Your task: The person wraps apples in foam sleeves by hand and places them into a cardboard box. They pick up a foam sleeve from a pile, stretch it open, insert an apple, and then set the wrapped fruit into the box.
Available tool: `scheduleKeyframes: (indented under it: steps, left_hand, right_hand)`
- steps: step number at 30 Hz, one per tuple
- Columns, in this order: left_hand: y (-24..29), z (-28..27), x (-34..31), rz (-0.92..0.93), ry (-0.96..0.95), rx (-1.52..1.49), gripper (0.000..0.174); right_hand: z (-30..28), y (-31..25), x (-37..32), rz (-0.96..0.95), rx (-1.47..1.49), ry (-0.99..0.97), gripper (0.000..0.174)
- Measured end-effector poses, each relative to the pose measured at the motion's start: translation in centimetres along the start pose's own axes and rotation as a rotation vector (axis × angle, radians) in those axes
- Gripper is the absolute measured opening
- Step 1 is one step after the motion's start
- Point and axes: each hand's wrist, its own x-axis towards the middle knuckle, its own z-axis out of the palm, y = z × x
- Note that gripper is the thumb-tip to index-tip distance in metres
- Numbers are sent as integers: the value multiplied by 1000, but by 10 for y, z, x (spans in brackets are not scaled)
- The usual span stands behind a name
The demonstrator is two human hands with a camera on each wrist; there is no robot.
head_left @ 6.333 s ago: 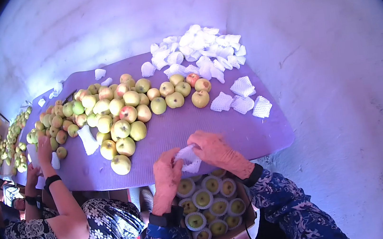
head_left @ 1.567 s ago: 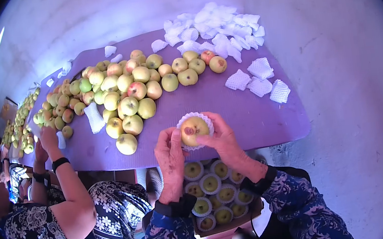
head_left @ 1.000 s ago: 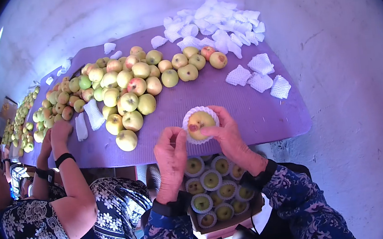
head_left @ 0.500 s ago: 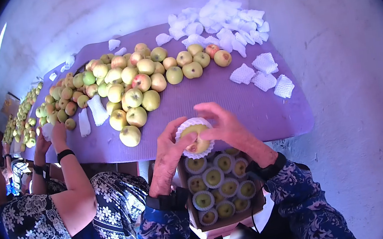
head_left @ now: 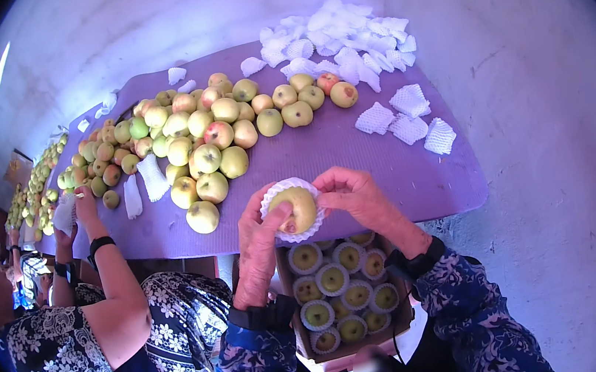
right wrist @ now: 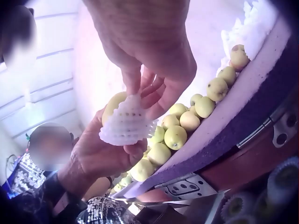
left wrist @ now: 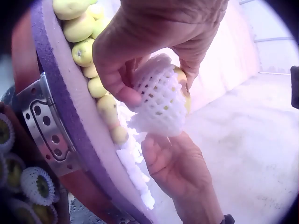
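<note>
Over the table's front edge, the left hand (head_left: 257,235) grips a yellow-green apple (head_left: 301,208) with a brown blemish, its thumb lying across the fruit. A white foam net (head_left: 268,203) wraps the apple's underside and sides. The right hand (head_left: 363,200) pinches the net's rim at the right. In the left wrist view the net (left wrist: 161,100) covers one side of the apple, and the right hand (left wrist: 180,172) touches its lower end. The right wrist view has the right hand's fingers pinching the net (right wrist: 128,123) while the left hand (right wrist: 100,154) supports it from beneath.
Loose apples (head_left: 207,158) are heaped on the purple table (head_left: 389,197). Foam nets (head_left: 339,32) pile at the back, with several nearer the right edge. A box (head_left: 405,316) of net-wrapped apples stands below the hands. Another person (head_left: 114,298) works at the left.
Over the last seconds an apple has appeared in the net that the hands held. Since half a second ago it has turned, and the right hand has moved from its face to the net's right rim.
</note>
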Motion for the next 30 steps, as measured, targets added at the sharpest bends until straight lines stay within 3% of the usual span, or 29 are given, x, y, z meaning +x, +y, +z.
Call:
scheduleKeyframes:
  steps: [6, 12, 15, 18, 24, 30]
  left_hand:
    - [-5, 8, 0, 122, 60, 156, 51]
    - [-3, 9, -1, 118, 89, 140, 49]
    - [-5, 5, 1, 93, 66, 130, 49]
    - [-10, -6, 7, -2, 36, 101, 48]
    - [-3, -5, 5, -82, -11, 158, 44]
    - [-14, 1, 9, -100, -15, 91, 38]
  right_hand:
    - [11, -9, -4, -29, -126, 170, 16]
    - [21, -17, -6, 34, -108, 175, 19]
    - [14, -13, -5, 20, 4, 52, 25]
    - [0, -27, -7, 18, -227, 2, 38]
    - [7, -44, -18, -463, -1039, -27, 88]
    - [25, -18, -14, -595, -1067, -25, 94]
